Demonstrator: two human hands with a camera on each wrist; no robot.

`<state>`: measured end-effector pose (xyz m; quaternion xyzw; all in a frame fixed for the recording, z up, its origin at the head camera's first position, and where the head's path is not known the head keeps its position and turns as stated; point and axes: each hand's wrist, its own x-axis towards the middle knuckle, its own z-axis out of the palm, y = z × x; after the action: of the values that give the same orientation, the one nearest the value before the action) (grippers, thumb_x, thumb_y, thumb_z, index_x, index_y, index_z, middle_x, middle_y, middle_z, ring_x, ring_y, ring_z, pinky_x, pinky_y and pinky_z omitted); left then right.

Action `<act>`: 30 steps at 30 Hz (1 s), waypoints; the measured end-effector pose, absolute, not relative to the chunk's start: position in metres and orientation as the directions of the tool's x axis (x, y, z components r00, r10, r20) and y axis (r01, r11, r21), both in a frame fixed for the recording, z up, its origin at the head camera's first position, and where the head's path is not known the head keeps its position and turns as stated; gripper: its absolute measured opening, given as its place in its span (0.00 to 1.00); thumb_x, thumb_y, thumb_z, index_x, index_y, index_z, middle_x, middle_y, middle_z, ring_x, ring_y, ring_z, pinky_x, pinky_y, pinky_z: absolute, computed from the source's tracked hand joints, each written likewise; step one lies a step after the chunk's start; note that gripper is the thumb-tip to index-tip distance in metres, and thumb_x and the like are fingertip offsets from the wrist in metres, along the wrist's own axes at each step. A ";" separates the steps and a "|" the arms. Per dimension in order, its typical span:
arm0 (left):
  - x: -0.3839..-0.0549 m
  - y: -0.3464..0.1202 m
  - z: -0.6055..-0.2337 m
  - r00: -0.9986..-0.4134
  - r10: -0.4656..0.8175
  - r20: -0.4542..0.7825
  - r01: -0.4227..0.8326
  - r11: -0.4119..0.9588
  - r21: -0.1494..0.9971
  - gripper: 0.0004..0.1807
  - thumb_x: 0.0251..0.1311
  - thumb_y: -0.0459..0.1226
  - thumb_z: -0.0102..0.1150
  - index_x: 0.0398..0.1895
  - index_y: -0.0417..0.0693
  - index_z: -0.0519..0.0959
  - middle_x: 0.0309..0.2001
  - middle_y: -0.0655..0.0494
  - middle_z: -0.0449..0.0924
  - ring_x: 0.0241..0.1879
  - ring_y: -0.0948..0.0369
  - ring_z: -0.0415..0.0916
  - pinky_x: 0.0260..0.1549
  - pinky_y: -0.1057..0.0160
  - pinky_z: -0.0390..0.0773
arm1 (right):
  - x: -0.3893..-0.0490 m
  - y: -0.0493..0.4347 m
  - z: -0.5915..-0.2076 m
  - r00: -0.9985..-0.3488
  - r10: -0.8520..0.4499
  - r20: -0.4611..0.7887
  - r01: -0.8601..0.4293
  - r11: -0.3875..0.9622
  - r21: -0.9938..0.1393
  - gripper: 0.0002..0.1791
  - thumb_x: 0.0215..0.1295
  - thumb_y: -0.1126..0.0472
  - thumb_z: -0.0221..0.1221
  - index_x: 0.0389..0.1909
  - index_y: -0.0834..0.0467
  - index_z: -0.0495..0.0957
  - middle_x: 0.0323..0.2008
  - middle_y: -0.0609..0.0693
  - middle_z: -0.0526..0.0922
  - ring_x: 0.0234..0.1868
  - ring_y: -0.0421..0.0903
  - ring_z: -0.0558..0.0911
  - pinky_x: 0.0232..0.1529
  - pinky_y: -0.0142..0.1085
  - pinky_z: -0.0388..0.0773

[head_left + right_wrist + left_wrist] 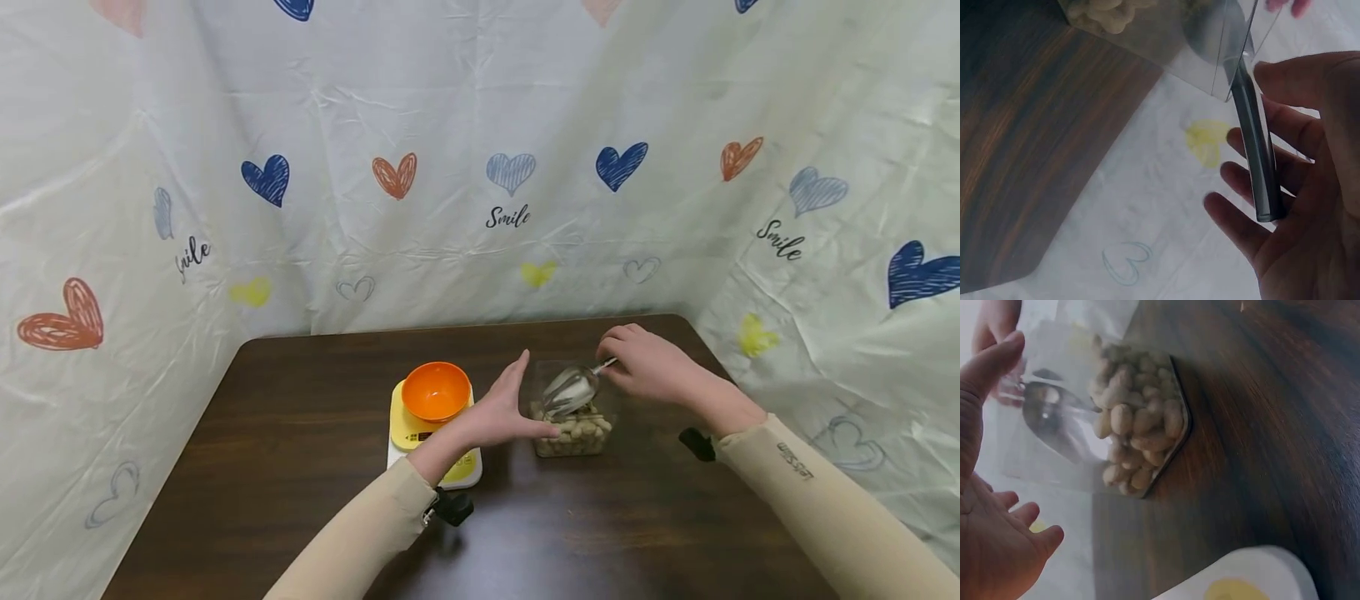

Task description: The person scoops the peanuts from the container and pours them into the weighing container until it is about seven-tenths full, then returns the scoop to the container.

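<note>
Left of the clear box [1054,472], a scale [465,477] carries an orange bowl [437,393]. At the box's left side the left hand [504,414] reaches in, thumb and fingers spread; whether it touches the wall is unclear. Steadying the box there should help. Peanuts [581,435] cover the box's bottom, and a metal scoop [568,393] slants down inside, tip at the nuts. Sliding the lip low beneath them, then levelling before the lift, would likely load it best. At the box's far right, the right hand [645,364] pinches the handle [1254,150], so the 2 hands flank the box.
</note>
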<state>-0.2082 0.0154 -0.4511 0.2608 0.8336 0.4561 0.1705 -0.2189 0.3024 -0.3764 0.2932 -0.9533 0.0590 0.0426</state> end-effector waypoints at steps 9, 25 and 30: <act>-0.217 0.025 -0.463 -0.795 0.606 -0.037 0.263 0.398 0.879 0.67 0.53 0.59 0.75 0.83 0.69 0.33 0.82 0.63 0.37 0.79 0.59 0.42 0.72 0.46 0.56 | -0.221 0.293 -0.374 -0.816 -0.574 0.066 -0.576 0.818 -0.002 0.07 0.66 0.59 0.68 0.43 0.54 0.86 0.43 0.50 0.82 0.47 0.55 0.78 0.46 0.51 0.77; -0.216 0.024 -0.466 -0.789 0.614 -0.023 0.264 0.373 0.890 0.64 0.55 0.62 0.72 0.83 0.70 0.35 0.81 0.63 0.47 0.78 0.59 0.47 0.71 0.45 0.57 | -0.210 0.291 -0.347 -0.738 -0.648 0.188 -0.625 0.761 0.173 0.08 0.59 0.63 0.73 0.40 0.52 0.90 0.33 0.46 0.81 0.34 0.49 0.75 0.37 0.44 0.75; -0.218 0.026 -0.466 -0.790 0.613 -0.012 0.273 0.370 0.888 0.63 0.55 0.62 0.72 0.84 0.69 0.38 0.80 0.62 0.48 0.78 0.59 0.49 0.71 0.45 0.58 | -0.208 0.287 -0.339 -0.679 -0.701 0.219 -0.618 0.706 0.346 0.07 0.57 0.63 0.75 0.36 0.51 0.90 0.30 0.47 0.79 0.34 0.50 0.73 0.35 0.42 0.71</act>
<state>-0.2178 0.0259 -0.4655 0.2737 0.8092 0.4902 0.1732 -0.2080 0.2874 -0.3389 0.3631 -0.9079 -0.1228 0.1696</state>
